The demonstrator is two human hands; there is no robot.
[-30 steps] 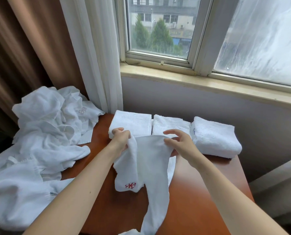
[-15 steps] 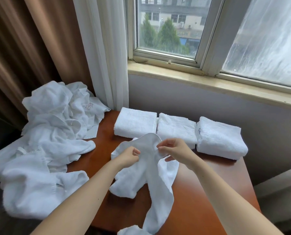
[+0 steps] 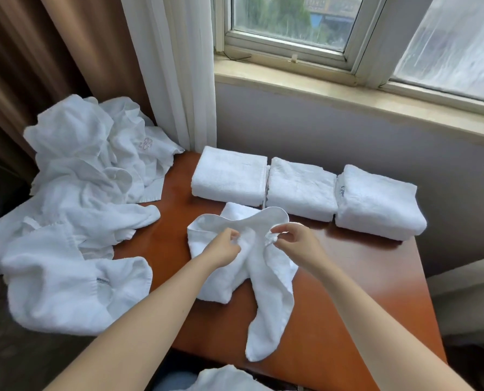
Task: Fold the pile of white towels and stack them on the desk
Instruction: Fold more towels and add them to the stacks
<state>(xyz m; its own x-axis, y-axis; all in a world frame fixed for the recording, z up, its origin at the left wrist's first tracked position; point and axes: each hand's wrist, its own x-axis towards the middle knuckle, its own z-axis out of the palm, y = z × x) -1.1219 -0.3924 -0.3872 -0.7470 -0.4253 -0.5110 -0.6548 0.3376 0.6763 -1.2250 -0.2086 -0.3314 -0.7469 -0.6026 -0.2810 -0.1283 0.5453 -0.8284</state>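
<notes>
- Head view: the left hand [image 3: 224,246] and right hand [image 3: 294,241] each pinch a bunched bit of one crumpled white towel [image 3: 266,280], with the fingers [image 3: 284,228] curled onto the cloth. The towel lies on the wooden surface [image 3: 348,292], just in front of the row of folded towels [image 3: 301,189].
- The unfolded pile [image 3: 74,210] sits left of that row.
- The step in hand looks like finding the corners. Next, the hands should draw apart and spread the towel flat.

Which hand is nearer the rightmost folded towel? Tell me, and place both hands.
Right. The right hand pinches the loose towel just left of that folded towel and nearer the person. The left hand grips the same towel farther left.
</notes>
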